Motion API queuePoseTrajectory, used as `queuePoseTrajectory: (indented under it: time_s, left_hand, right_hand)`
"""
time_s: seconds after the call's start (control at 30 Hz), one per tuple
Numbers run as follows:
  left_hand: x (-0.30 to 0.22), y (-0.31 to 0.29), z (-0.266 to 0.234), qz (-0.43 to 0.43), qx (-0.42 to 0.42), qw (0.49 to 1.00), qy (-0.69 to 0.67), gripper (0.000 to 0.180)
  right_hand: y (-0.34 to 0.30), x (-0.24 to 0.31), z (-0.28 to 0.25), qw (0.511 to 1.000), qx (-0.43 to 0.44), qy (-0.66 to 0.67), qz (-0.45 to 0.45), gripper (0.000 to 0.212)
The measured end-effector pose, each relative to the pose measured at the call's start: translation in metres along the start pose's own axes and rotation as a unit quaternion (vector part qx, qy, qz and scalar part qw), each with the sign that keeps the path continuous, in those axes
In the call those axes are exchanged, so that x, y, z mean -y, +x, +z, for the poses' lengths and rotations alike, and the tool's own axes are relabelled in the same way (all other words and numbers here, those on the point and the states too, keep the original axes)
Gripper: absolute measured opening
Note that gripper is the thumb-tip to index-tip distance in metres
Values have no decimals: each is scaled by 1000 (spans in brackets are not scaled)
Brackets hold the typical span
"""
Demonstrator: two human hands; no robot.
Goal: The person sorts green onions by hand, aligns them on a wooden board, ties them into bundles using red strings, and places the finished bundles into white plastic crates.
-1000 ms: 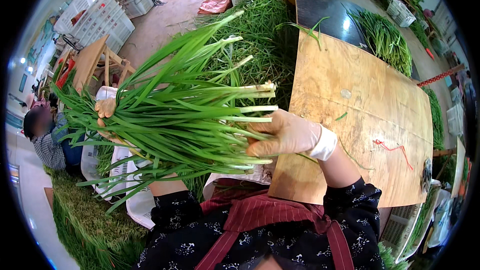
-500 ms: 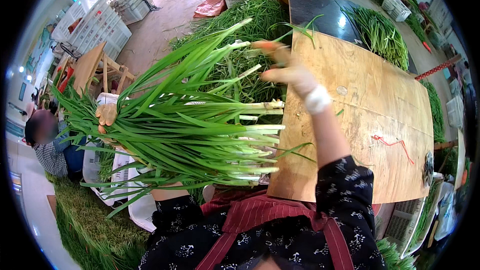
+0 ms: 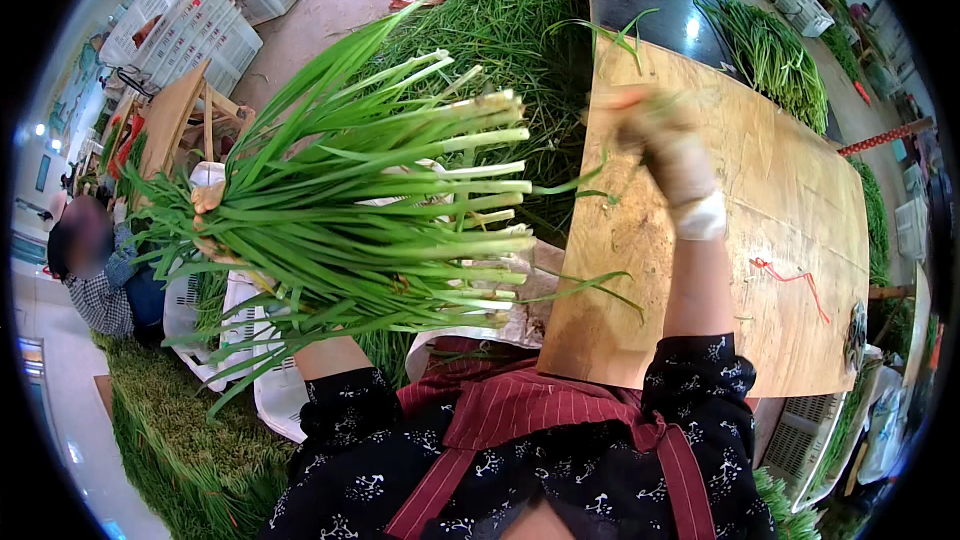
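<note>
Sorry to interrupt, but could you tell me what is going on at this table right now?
A person in an apron is sorting green stalks. The left hand grips a large bunch of green stalks, cut ends pointing toward the wooden board. The gloved right hand is raised over the board, blurred, so what it holds is unclear. More greens are heaped beyond, and another person sits at the left.

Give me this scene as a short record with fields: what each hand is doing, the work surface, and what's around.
left hand: hidden under the bundle of green onions that it holds up, pale cut ends pointing right
right hand: gloved, blurred, raised over the wooden board; grip unclear
board: bare plywood with a red string lying on it
beyond: heap of greens, white crates
left edge: a seated person
</note>
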State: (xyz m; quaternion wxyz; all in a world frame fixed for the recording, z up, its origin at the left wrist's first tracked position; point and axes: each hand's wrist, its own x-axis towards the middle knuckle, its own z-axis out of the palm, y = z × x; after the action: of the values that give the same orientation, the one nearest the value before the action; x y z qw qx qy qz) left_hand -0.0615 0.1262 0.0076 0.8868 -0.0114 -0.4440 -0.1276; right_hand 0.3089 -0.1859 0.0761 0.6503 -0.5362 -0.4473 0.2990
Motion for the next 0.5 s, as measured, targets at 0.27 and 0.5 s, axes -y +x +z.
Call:
queuePoseTrajectory:
  time_s: [0.27,0.5]
  left_hand:
    - [43,52,-23,360,-233,771,470,19]
    - [41,23,-21,370,-330,738,459,20]
  right_hand:
    - [20,-51,73,883,443,-85,-129,49]
    - [-18,-19,38,912,362,-59,182,31]
